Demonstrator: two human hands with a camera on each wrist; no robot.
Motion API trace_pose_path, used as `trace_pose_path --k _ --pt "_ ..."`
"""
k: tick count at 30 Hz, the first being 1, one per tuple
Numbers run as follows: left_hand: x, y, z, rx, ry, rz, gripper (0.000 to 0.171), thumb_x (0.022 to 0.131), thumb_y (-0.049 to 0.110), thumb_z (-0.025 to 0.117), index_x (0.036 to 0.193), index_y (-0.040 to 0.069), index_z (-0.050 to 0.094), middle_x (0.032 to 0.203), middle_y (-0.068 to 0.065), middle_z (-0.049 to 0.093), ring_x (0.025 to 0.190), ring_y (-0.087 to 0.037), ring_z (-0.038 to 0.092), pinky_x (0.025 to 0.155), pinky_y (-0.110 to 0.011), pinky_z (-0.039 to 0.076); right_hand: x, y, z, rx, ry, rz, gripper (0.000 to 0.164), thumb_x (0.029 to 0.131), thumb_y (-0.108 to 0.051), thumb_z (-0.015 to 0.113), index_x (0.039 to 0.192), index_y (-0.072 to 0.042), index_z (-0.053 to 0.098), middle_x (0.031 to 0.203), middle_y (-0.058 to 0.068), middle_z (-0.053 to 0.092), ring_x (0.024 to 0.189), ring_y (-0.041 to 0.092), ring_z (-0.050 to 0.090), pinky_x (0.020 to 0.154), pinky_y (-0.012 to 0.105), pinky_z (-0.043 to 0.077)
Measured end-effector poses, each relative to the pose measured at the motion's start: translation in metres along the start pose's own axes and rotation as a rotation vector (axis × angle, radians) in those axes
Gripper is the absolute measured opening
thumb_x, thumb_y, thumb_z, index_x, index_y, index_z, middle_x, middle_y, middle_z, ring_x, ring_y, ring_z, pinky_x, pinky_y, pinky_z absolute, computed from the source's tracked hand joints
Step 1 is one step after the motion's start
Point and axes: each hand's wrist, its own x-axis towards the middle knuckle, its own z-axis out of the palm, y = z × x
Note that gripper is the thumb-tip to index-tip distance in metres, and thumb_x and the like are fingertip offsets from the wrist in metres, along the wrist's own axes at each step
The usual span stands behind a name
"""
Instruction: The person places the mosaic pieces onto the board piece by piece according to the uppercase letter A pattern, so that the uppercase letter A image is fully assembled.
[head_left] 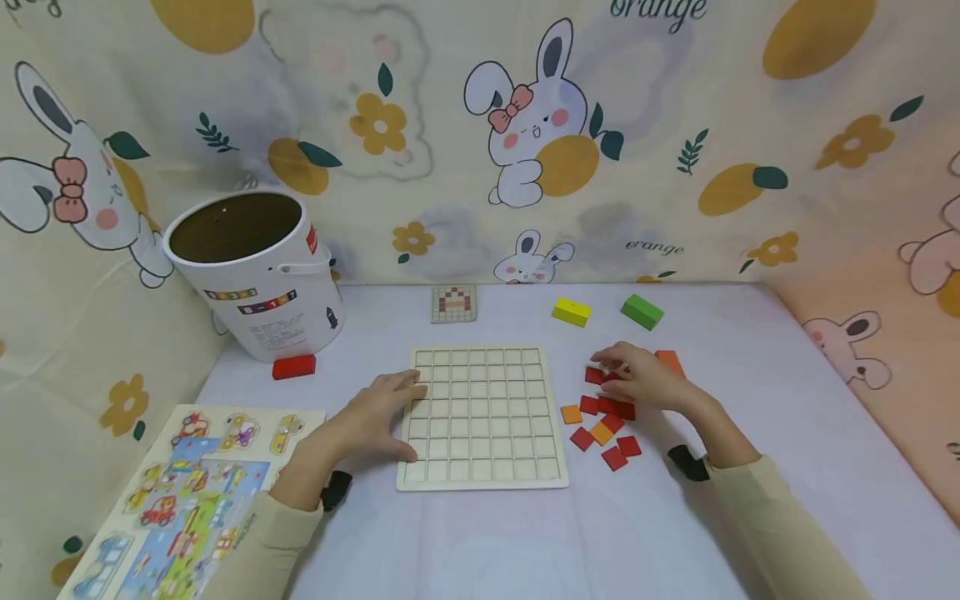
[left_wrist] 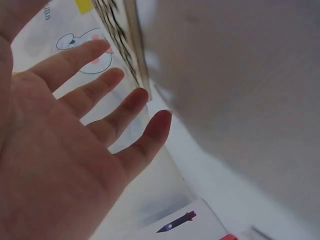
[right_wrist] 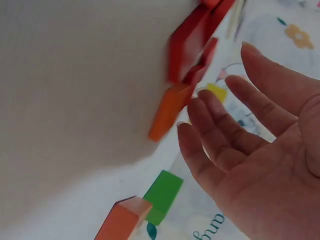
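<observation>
A pale wooden grid board lies flat in the middle of the table. My left hand is at its left side, fingertips and thumb along the edge. The left wrist view shows that hand with fingers spread and the board's side at the fingertips. To the right of the board are several loose red tiles and a few orange tiles. My right hand hovers over the upper part of this group. Its fingers are loosely bent with nothing between them, near an orange tile.
Behind the board stand a patterned small card, a yellow block and a green block. An orange block sits beyond my right hand. At left are a white bucket, a red block and a picture puzzle.
</observation>
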Motion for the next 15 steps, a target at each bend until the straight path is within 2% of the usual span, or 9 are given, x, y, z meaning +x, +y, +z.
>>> trace_pose_path --k 3,5,15 --pt "-0.001 -0.002 0.003 0.009 0.003 0.046 0.093 0.067 0.037 0.092 0.144 0.004 0.050 0.157 -0.017 0.034 0.139 -0.039 0.035 0.106 -0.062 0.035 0.008 0.005 0.000 -0.008 0.001 0.008 0.035 0.088 -0.006 0.074 0.120 0.003 0.064 0.102 0.012 0.061 0.095 0.028 0.056 0.079 0.033 0.055" --pt "-0.002 -0.003 0.005 0.003 0.001 0.051 0.093 0.067 0.037 0.092 0.143 0.003 0.051 0.157 -0.016 0.034 0.140 -0.039 0.034 0.107 -0.061 0.034 0.014 0.008 0.001 -0.017 -0.011 0.015 0.032 0.087 -0.007 0.075 0.116 0.002 0.066 0.097 0.010 0.060 0.091 0.026 0.054 0.075 0.030 0.052" --pt "-0.008 -0.007 0.011 -0.096 0.013 0.087 0.089 0.072 0.031 0.090 0.145 0.003 0.048 0.157 -0.015 0.035 0.142 -0.037 0.030 0.112 -0.058 0.030 0.028 0.010 0.004 -0.014 -0.044 0.044 0.023 0.085 -0.007 0.077 0.103 -0.002 0.064 0.089 0.007 0.058 0.086 0.024 0.053 0.074 0.032 0.051"
